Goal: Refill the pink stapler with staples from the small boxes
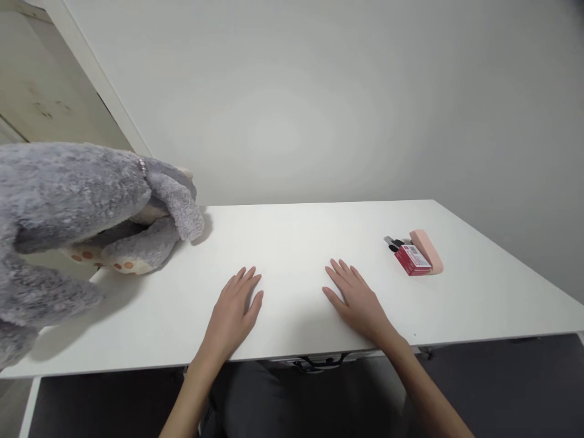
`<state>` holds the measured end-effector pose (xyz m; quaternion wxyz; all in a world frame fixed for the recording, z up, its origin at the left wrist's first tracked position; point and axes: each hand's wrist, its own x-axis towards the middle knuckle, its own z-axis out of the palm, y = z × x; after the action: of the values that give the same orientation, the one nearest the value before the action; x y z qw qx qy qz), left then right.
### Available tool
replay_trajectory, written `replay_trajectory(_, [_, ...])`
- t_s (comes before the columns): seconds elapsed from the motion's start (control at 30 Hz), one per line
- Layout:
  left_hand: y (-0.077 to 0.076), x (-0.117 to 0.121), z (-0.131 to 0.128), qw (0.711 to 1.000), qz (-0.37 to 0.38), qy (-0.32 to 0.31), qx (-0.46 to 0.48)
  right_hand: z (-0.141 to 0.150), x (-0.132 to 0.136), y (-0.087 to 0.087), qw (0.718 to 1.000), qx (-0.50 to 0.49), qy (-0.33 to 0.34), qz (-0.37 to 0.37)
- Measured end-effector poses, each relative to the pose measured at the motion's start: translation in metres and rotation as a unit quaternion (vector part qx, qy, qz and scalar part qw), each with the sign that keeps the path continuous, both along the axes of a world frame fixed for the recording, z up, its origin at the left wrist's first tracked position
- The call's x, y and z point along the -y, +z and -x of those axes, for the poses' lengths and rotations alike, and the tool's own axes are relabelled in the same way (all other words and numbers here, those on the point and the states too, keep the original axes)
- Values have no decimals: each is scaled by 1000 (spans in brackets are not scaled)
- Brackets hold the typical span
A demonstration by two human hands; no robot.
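Palm down on the white table (292, 243), my left hand (235, 310) lies flat with its fingers slightly apart and holds nothing. My right hand (356, 301) rests the same way, a little to the right, also with nothing in it. Between the two hands is bare tabletop. To the right of my right hand sits a red and white box (413, 260). A pink case (427, 250) leans beside the box, and a dark-handled tool with a grey metal end, perhaps scissors (393, 243), lies behind the box, partly hidden.
Large grey plush toys (73, 188) fill the left side, with limbs on the tabletop. A pale wall (292, 109) stands behind the table's far edge. A door (50, 91) is at the back left. Below the front edge a black handle (322, 363) shows above my lap.
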<state>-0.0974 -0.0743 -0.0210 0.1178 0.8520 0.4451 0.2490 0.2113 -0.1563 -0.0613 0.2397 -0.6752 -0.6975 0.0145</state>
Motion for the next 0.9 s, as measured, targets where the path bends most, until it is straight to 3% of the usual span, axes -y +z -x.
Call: replay_trajectory(0.9, [-1, -1, 0, 1000, -18, 0, -23, 0, 0, 0, 1000, 8, -3, 4])
